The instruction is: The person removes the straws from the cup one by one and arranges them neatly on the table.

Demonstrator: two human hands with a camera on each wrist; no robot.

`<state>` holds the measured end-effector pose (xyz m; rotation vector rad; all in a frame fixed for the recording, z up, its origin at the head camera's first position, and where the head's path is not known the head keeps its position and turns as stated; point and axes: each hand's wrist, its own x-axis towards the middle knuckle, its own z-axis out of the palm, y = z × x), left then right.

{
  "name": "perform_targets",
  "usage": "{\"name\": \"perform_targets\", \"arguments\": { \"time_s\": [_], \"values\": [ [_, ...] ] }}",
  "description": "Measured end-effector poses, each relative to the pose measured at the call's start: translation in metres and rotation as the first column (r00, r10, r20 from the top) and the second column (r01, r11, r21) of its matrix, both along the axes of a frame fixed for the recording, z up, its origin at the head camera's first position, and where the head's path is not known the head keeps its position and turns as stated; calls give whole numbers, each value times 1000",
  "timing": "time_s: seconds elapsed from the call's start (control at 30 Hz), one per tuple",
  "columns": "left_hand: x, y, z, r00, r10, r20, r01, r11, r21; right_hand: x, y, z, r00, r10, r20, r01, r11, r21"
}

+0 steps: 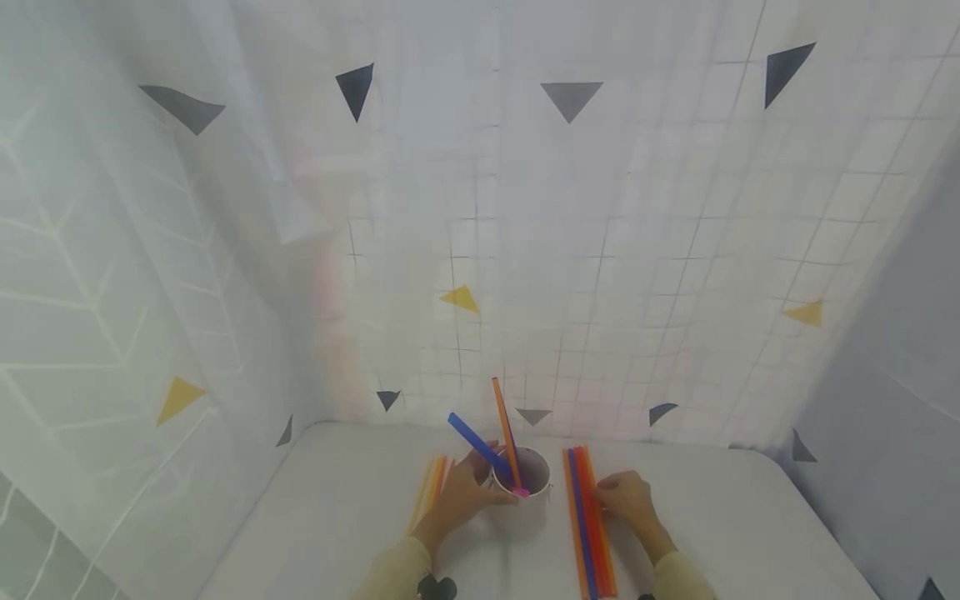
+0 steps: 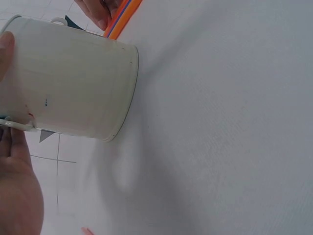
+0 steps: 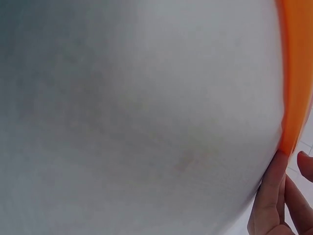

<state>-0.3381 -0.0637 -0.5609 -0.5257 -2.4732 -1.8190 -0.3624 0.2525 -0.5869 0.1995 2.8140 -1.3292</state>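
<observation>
Thumb and fingers of my left hand grip the sides of a small white bucket. In the left wrist view the bucket has small side handles and a few coloured specks. A wide blue strip and a thin orange strip lean out of its mouth, with a dark one behind and a bit of pink at the rim. My right hand is at the right edge of a row of long orange, blue and red strips. Its fairly straight fingers touch an orange strip, the thumb standing apart from it.
Several yellow, orange and pinkish strips lie on the white table, left of the bucket and partly behind my left forearm. A pale curtain with triangles and grid lines hangs along the table's back edge and sides.
</observation>
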Motion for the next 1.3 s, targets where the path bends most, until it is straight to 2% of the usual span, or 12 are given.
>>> {"name": "perform_targets", "arguments": {
  "time_s": [0.3,0.37,0.47,0.53,0.67,0.73,0.8,0.93,1.03,1.17,1.3],
  "values": [
    [-2,0,-2,1000,-10,-9,10,1000,13,3,-2,7,998,6,-58,-4,999,42],
    [-2,0,-2,1000,-4,-5,4,1000,9,3,-3,11,998,-1,-67,3,1000,23],
    [0,0,1,1000,9,16,-9,1000,1,1,-7,21,995,-8,-99,7,1000,-18],
    [1,0,3,1000,12,28,-12,1000,3,0,-12,31,996,-7,-92,3,999,-43],
    [1,1,4,999,3,35,-3,1000,10,-3,-24,50,990,14,-141,-16,1000,-10],
    [1,1,3,1000,-3,30,3,1000,14,-3,-30,58,978,25,-209,-24,1000,7],
    [0,1,2,1000,-8,26,7,1000,20,-5,-36,64,952,48,-302,-43,999,25],
    [1,1,2,1000,-7,25,6,1000,18,-6,-51,78,904,71,-421,-59,997,42],
    [1,1,3,999,-7,36,6,1000,21,-5,-65,87,907,74,-416,-100,994,-42],
    [1,1,3,999,-14,46,12,999,31,-2,-82,96,910,88,-404,-169,971,-168],
    [0,0,1,999,-5,40,5,1000,10,-2,-97,103,889,110,-444,-194,970,-148]
  ]
}}
